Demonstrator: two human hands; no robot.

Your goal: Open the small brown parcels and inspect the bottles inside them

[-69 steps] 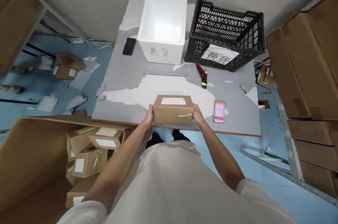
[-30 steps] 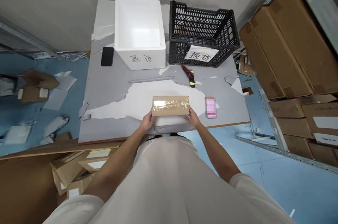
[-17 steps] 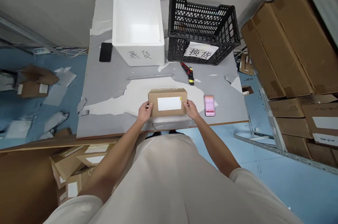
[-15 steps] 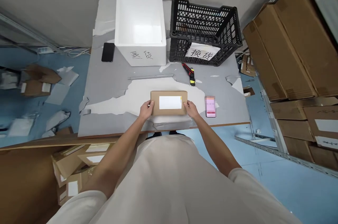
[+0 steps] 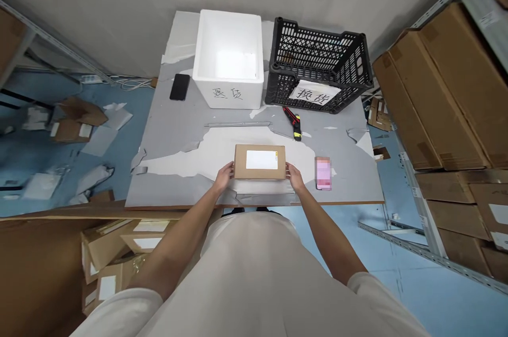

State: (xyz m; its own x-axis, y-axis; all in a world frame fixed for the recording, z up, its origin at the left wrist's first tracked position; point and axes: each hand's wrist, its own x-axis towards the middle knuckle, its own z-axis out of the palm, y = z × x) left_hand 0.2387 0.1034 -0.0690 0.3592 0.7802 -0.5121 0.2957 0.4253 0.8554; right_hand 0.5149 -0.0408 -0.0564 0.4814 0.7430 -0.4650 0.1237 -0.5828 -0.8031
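Note:
A small brown cardboard box (image 5: 240, 162) with a white label (image 5: 262, 160) on top lies flat on the worn grey and white table covering, near the front edge. My left hand (image 5: 225, 174) is at the box's left end, its fingers apart and their tips at the side. At the opposite end my right hand (image 5: 294, 174) also has loose fingers against or just beside the cardboard. Neither thumb lies over the top. Beyond the box is a red and black utility knife (image 5: 293, 124). A phone with a pink, blurred screen (image 5: 323, 174) lies right of my right hand.
At the back of the table (image 5: 166, 125) stand a white foam box (image 5: 228, 94) and a black plastic crate (image 5: 317, 70), both marked with handwriting. A dark phone (image 5: 180, 87) lies left of them. Cartons fill the right shelf (image 5: 432, 99) and a large box at lower left.
Both thumbs have come off the top of the cardboard box, and my hands have loosened to its ends. My view has shifted, so the table sits lower and further right.

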